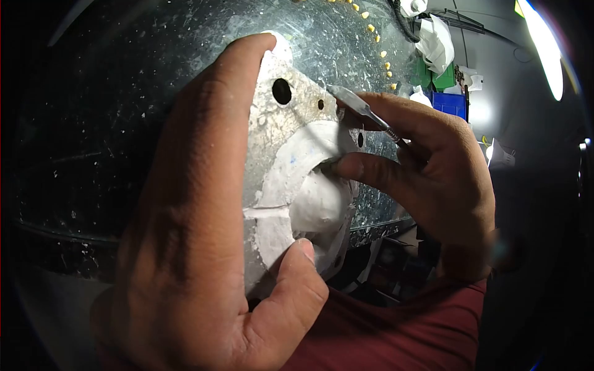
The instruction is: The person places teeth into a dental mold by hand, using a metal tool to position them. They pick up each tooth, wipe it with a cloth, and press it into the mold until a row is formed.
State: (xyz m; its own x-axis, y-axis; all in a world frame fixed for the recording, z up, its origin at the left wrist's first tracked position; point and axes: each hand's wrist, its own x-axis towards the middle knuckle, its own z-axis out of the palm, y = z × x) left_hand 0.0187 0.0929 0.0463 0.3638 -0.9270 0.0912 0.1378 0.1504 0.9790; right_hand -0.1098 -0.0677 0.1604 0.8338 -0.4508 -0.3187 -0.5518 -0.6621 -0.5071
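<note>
A pale plate (269, 133) with dark holes stands tilted between my hands, a white ring of plaster-like material (281, 167) on its face. Inside the ring sits a rounded white lump (318, 201). My left hand (204, 216) grips the plate, its fingers along the left edge and its thumb at the ring's lower part. My right hand (433, 154) is at the plate's right side, thumb tip at the ring's opening and index finger behind the edge. A metal spatula-like tool (365, 111) is held in my right hand, its flat blade pointing up and left.
The dark, white-specked table (148, 74) has a curved front edge. Small yellowish pieces (371, 28) lie in a line at its back. Beyond are a green bin (442, 77), a blue bin (450, 104), a white bag (435, 46) and cables.
</note>
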